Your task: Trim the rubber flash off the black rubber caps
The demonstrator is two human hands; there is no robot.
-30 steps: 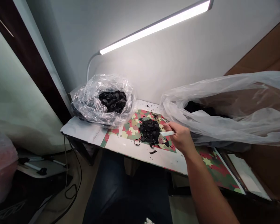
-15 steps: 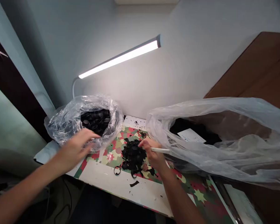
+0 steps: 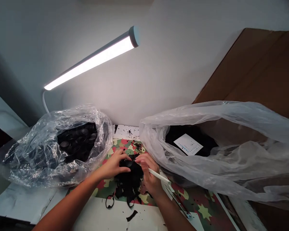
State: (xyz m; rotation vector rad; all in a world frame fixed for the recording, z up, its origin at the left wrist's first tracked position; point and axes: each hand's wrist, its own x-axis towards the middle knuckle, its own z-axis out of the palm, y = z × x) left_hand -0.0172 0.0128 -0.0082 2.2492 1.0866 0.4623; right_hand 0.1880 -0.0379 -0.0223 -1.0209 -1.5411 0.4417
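Black round piece [image 3: 126, 163] inside the part-open curl of the left hand [image 3: 113, 166], grip unclear; the right hand [image 3: 151, 177] wraps a white tool [image 3: 160, 177]: positioning, it seems, and the next move wants steadiness.

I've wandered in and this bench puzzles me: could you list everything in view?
Lamp: one, lit white, upper left
Wall: one, grey, behind
Cardboard: brown, right
Clear bag: one, transparent, left
Round pieces: many, black, inside it
Milky bag: one, whitish, right
Dark contents: uncountable, black, inside it
Printed card: one, white, on them
Patterned covering: green, red, yellow, on table
Table: one, white, below
Scraps: heap, black, centre
Loose ring: one, black, left of heap's near edge
Strip: one, black, nearest
White tool: one, in right hand
Left hand: one, bare, at heap
Right hand: one, bare, at heap
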